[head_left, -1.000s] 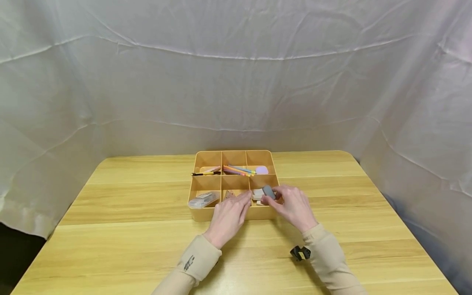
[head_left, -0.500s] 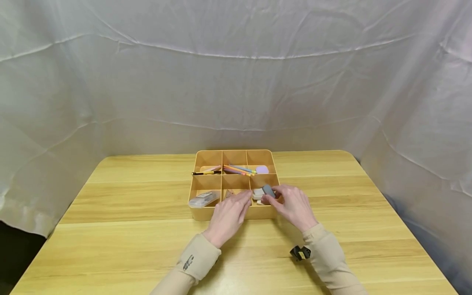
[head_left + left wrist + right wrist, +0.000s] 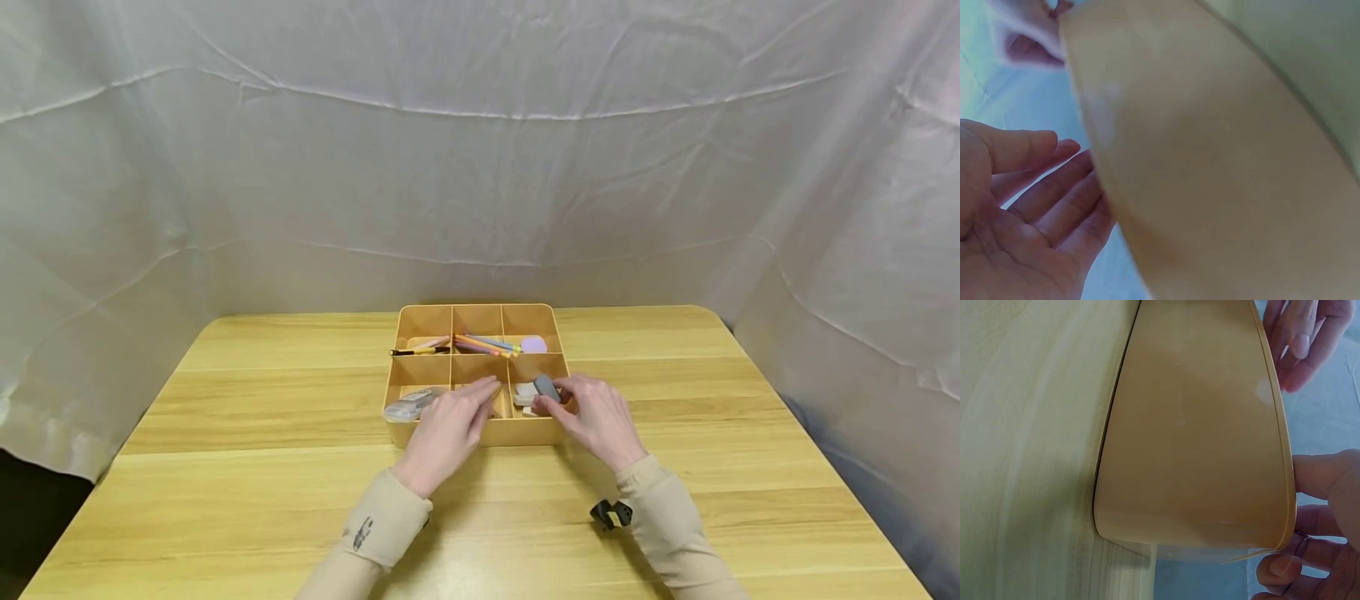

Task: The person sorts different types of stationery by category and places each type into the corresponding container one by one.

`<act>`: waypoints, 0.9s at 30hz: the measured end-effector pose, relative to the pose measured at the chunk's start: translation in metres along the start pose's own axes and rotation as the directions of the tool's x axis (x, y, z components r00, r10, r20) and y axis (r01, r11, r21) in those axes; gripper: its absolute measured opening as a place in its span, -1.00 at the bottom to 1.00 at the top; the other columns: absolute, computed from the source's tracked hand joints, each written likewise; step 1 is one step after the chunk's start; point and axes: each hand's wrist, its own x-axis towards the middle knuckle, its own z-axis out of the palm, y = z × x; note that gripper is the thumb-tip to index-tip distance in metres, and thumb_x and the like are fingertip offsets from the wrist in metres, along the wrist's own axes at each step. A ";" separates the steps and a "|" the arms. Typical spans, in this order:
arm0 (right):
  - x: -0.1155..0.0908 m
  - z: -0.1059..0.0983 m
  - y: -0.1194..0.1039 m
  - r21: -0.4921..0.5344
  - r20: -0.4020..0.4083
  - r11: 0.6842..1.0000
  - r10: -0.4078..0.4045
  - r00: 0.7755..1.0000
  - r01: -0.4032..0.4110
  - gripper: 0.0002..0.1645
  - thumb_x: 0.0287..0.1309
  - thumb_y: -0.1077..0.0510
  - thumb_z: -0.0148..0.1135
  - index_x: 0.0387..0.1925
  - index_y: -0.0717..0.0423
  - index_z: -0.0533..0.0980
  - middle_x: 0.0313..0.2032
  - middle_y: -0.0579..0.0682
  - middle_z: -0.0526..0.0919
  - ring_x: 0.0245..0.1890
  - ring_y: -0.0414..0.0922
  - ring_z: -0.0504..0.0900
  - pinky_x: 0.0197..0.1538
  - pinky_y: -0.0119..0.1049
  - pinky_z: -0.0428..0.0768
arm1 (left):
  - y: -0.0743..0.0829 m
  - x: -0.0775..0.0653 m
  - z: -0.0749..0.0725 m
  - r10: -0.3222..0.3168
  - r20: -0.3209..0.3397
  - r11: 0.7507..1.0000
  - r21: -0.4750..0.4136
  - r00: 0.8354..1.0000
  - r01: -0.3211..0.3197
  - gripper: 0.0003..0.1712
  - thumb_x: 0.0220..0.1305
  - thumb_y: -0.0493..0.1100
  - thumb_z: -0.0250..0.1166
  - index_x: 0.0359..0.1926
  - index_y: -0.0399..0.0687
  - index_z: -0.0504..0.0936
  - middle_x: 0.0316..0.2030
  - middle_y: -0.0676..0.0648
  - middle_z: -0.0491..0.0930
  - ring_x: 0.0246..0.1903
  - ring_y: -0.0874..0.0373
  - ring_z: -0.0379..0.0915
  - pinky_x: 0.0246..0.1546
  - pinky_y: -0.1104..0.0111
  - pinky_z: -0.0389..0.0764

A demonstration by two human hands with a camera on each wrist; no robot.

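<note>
My left hand reaches over the front wall of a yellow-orange organizer, its fingers extended above the front middle compartment. In the left wrist view, the fingertips of that hand pass behind the rim. At the front right compartment, the thumb and index finger of my right hand are curled about a small grey rounded block. White pieces lie beside it. The right wrist view has the right hand at the organizer's corner, thumb tip hidden behind the rim.
A clear case lies in the front left compartment. Colored pens, a black-and-yellow pen and a light purple round item sit in the back row. The wooden table is backed by a pale cloth.
My left hand has shifted leftward, from beside the front right divider to over the middle compartment, now overlapping the clear case. My right hand and the grey block stay put.
</note>
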 end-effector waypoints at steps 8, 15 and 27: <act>-0.001 -0.001 0.000 -0.010 0.004 1.000 0.017 1.000 -0.017 -0.65 0.11 -0.02 0.48 -0.20 0.17 0.72 -0.47 -0.01 0.72 -0.67 -0.30 0.32 -0.65 -0.48 0.26 | -0.015 0.003 -0.030 -0.070 -0.086 0.997 -0.038 0.994 0.067 -0.64 0.38 -0.35 0.22 0.17 -0.26 0.64 0.09 -0.23 0.70 -0.60 0.24 0.49 -0.38 0.35 0.69; -0.001 -0.002 0.000 -0.019 -0.002 1.000 0.017 1.000 -0.017 -0.65 0.11 -0.02 0.48 -0.20 0.16 0.72 -0.48 -0.02 0.71 -0.67 -0.30 0.30 -0.65 -0.48 0.22 | -0.032 0.002 -0.051 -0.146 -0.108 0.989 -0.037 0.983 0.143 -0.64 0.42 -0.33 0.19 0.19 -0.18 0.64 0.08 -0.23 0.71 -0.42 0.04 0.63 -0.31 0.20 0.69; 0.000 -0.002 0.001 -0.024 -0.016 1.000 0.004 1.000 -0.004 -0.64 0.14 0.00 0.46 -0.18 0.19 0.72 -0.47 0.00 0.73 -0.69 -0.31 0.27 -0.65 -0.49 0.20 | -0.055 -0.003 -0.074 -0.247 -0.116 0.969 -0.063 0.962 0.241 -0.61 0.41 -0.33 0.19 0.22 -0.30 0.58 0.18 -0.32 0.61 -0.04 -0.23 0.67 0.17 -0.04 0.63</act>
